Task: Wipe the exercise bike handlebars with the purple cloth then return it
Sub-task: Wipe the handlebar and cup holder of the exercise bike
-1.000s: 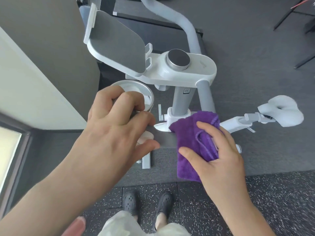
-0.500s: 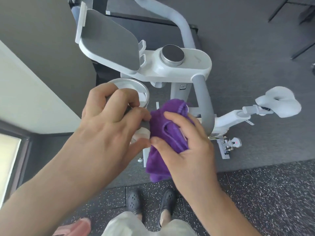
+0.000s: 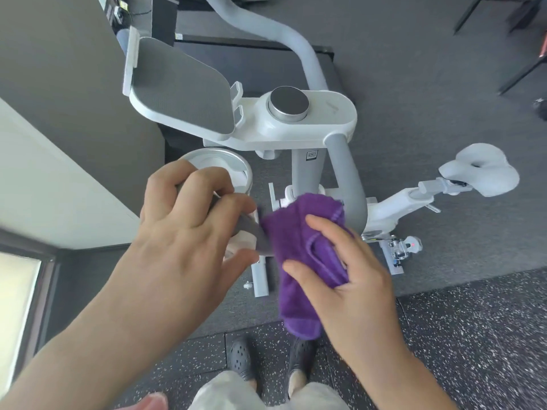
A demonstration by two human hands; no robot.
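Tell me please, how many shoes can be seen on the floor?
2. The left shoe and the right shoe stand side by side on the speckled floor at the bottom, under the purple cloth. Trousers hide their heels.

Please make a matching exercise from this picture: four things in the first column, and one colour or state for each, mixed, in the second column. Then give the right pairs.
Things:
1. cloth
2. saddle
3. left hand
4. shoes

States:
A. grips the grey handlebar
B. white, empty, at the right
C. black, on the speckled floor
D. purple, wrapped over the handlebar under the right hand

Pairs: 1-D, 2-B, 3-A, 4-C
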